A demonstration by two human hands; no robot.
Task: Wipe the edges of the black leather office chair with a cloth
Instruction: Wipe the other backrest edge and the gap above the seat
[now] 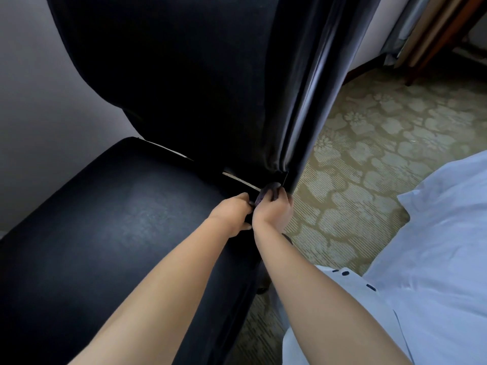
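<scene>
Pinching a soft, limp cloth (268, 192) in the right hand (274, 209), bunching easily against the stiff chair (147, 206) edge, left hand (232, 213) curled alongside, grip unclear.

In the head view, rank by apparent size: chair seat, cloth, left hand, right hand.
1. Chair seat, by far largest.
2. Left hand and right hand: look alike, unranked.
3. Cloth, smallest, though partly hidden in the right hand.

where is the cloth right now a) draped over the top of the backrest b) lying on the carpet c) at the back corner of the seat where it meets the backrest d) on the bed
c: the right hand holds the cloth at the rear right corner of the seat, at the base of the backrest.
</scene>
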